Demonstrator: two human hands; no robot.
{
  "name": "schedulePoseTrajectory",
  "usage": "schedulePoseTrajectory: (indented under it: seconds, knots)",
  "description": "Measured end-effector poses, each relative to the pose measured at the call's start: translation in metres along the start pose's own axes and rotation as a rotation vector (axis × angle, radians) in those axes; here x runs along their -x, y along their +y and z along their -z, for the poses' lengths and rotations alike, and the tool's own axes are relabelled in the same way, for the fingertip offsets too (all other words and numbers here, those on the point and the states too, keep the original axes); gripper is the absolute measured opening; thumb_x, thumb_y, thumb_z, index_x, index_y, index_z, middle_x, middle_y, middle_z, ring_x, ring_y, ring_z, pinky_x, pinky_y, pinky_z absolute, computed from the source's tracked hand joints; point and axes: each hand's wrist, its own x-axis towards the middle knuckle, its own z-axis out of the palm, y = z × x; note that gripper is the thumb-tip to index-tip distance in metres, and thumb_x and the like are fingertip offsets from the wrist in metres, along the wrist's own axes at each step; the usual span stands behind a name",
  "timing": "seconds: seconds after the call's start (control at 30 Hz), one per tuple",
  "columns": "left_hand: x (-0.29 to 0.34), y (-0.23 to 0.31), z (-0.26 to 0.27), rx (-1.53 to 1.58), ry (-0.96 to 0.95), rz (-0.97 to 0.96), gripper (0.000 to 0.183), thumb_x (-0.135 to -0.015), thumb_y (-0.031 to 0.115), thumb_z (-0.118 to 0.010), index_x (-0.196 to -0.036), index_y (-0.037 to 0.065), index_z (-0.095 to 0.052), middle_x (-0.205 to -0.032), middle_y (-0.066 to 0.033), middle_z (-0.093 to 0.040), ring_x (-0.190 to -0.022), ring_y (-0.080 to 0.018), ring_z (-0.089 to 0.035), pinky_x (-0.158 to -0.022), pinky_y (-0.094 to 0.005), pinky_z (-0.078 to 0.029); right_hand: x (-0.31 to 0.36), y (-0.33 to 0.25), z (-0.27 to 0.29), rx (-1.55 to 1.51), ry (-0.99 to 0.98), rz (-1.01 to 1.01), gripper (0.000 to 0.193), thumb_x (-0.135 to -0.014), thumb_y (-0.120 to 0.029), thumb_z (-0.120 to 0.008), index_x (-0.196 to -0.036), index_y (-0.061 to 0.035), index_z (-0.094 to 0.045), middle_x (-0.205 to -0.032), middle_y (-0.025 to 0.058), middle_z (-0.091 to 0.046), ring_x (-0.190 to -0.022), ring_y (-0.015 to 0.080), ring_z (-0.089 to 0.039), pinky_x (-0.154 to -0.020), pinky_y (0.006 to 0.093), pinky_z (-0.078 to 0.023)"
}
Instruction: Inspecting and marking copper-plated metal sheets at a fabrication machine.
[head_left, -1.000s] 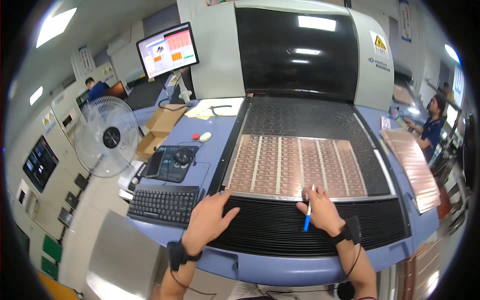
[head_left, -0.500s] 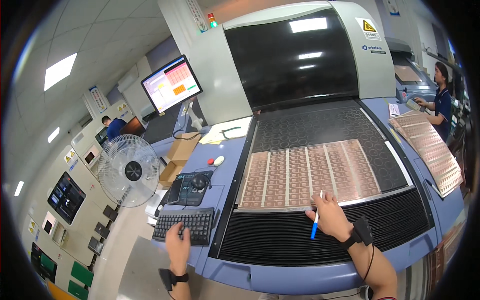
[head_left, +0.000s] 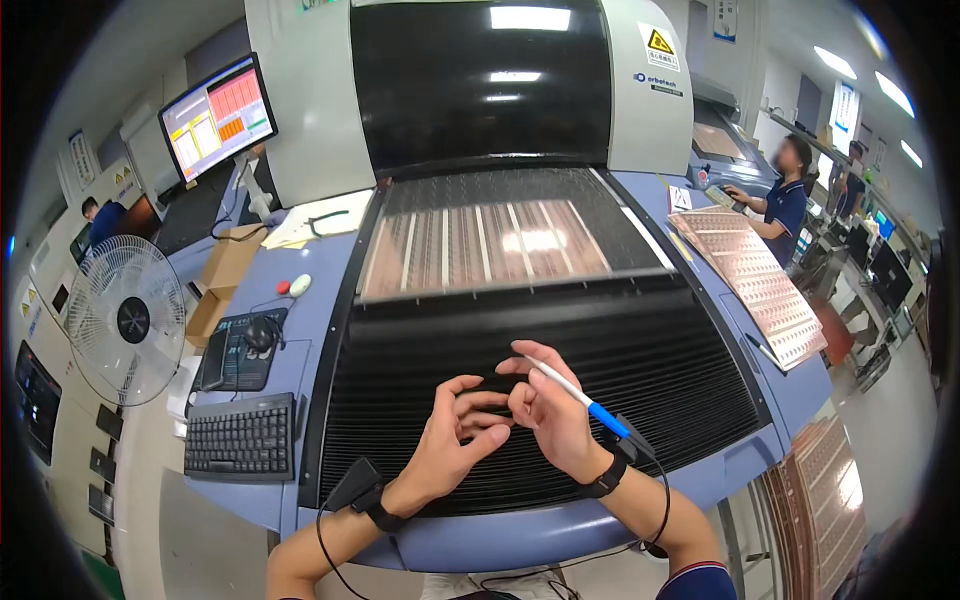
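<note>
Both my hands hover over the black ribbed cover (head_left: 385, 420) at the front of a machine. My left hand (head_left: 450, 440) has its fingers curved and apart, with nothing in them. Close to its right, my right hand (head_left: 558, 425) is closed around a white and blue marker pen (head_left: 608, 420), which slants across the palm. Beyond the hands, a copper-coloured printed circuit panel (head_left: 460, 245) lies on the dark machine bed (head_left: 625, 245), looking smeared by motion. A metal strip (head_left: 520, 287) runs along the panel's near edge.
On the left stand a keyboard (head_left: 240, 437), a mouse (head_left: 262, 333), red and white buttons (head_left: 300, 286), pliers (head_left: 328, 222), a monitor (head_left: 218, 118) and a fan (head_left: 132, 320). More copper panels (head_left: 750, 285) lie at right, near a pen (head_left: 765, 352). A co-worker (head_left: 785, 200) stands beyond them.
The panel and bed have slid away toward the machine. My left hand has come from the keyboard to the middle; my right hand has left the panel's edge, still holding the marker pen.
</note>
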Motion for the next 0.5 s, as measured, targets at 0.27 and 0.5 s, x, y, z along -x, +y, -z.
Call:
schedulePoseTrajectory:
  seconds: [0.27, 0.5]
  knots:
    - [-0.003, -0.024, -0.018, 0.225, -0.273, 0.143, 0.07, -0.087, 0.04, -0.079, -0.135, 0.003, -0.044, -0.127, -0.0117, -0.052, -0.123, -0.0208, -0.052, -0.104, -0.0401, -0.044, 0.018, 0.01, -0.003, -0.239, -0.287, -0.152, 0.053, -0.099, -0.039, -0.054, -0.134, 0.0004, -0.054, -0.109, 0.0158, -0.066, -0.061, 0.0111, -0.046, -0.065, 0.0253, -0.043]
    - [0.003, -0.043, -0.036, 0.413, -0.177, 0.106, 0.062, -0.084, 0.046, -0.08, -0.121, 0.001, -0.059, -0.115, -0.008, -0.061, -0.109, -0.0168, -0.059, -0.091, -0.034, -0.049, 0.023, 0.008, -0.004, -0.253, -0.378, -0.223, 0.059, -0.096, -0.044, -0.055, -0.131, 0.0032, -0.054, -0.103, 0.0186, -0.067, -0.067, 0.0133, -0.053, -0.073, 0.0276, -0.046]
